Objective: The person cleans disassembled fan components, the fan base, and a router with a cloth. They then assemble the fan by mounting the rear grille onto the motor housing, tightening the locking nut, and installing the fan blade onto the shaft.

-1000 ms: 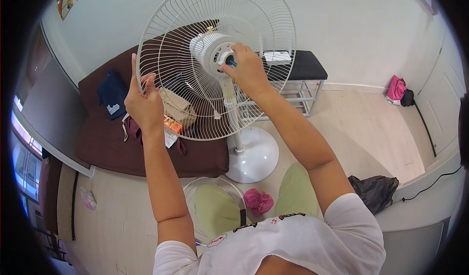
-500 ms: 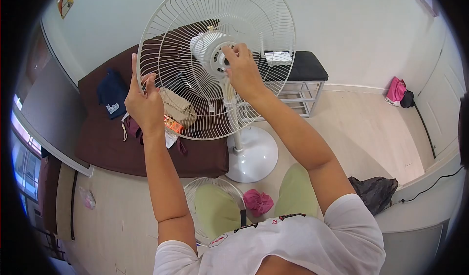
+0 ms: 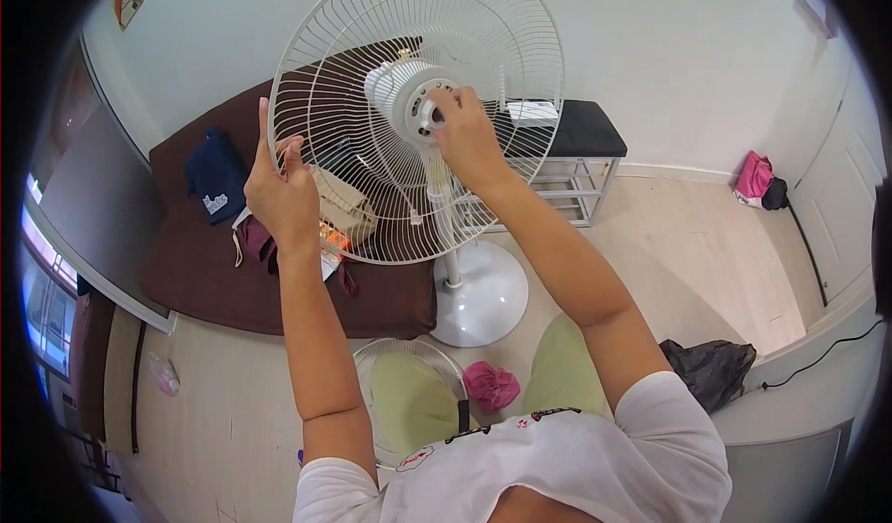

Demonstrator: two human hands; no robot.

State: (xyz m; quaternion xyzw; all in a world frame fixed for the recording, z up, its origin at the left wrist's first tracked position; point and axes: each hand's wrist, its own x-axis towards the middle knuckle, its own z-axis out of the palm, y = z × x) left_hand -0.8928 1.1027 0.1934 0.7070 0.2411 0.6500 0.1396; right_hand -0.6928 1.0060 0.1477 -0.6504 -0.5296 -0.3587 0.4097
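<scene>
A white stand fan [image 3: 452, 268] stands before me, with a round wire rear grille [image 3: 390, 251] upright around its motor head. My left hand [image 3: 282, 187] pinches the left rim of this grille, its index finger stretched up along the edge. At the hub, my right hand [image 3: 465, 142] has thumb and fingers curled around what looks like a white plastic ring nut [image 3: 426, 114], partly hidden by the fingers. No blades are on the hub. The fan's glossy round base [image 3: 483, 300] rests on the floor.
Behind the fan is a brown couch [image 3: 214, 272] with a navy cloth [image 3: 212, 170] and a beige bag [image 3: 344, 205]. A black-topped bench [image 3: 590, 131] stands right. Another wire grille [image 3: 372, 346], a pink cloth bundle [image 3: 491, 386] and a black plastic bag [image 3: 715, 365] lie near my legs.
The grille has shifted slightly to the right along with my left hand. My right hand's fingers have turned a little at the hub.
</scene>
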